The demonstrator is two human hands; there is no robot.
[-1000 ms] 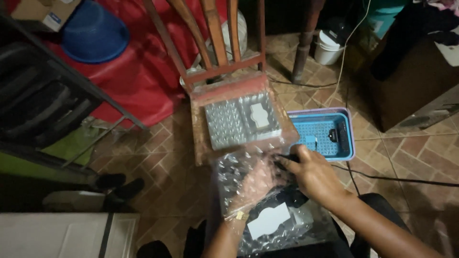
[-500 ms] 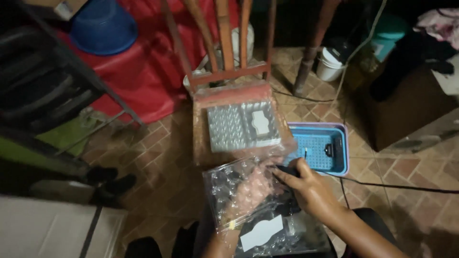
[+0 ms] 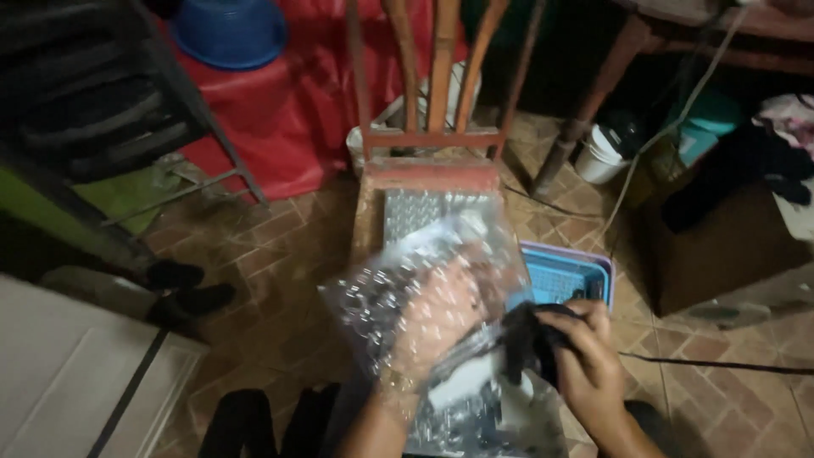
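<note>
Brick-patterned floor tiles (image 3: 280, 254) covered the ground beyond the hands, dim and reddish. Directly ahead of both hands stood a wooden chair (image 3: 432, 165), its slatted back rising away from the person, and on its seat lay a clear blister tray (image 3: 424, 216), partly hidden by what the hands held up.

The left hand (image 3: 441, 318) was inside a clear plastic bag (image 3: 381, 297), fingers spread against the film from within; the bag was crumpled and raised in front of the chair seat. The right hand (image 3: 585, 365) was clenched around a black item (image 3: 526, 339) pressed against the bag's right edge, touching it. What the black item was could not be determined. A white slip (image 3: 462, 386) showed through the plastic just below the left hand.

Just beyond the right hand, on the floor, sat a blue plastic basket (image 3: 564, 276), partly covered by the bag. Farther off, ahead and to the left of the left hand, a red sheet (image 3: 288, 127) was draped over something, with a blue basin (image 3: 229, 30) resting on it. Ahead and to the right of the right hand stood a white bucket (image 3: 602, 157), well apart from it.
</note>
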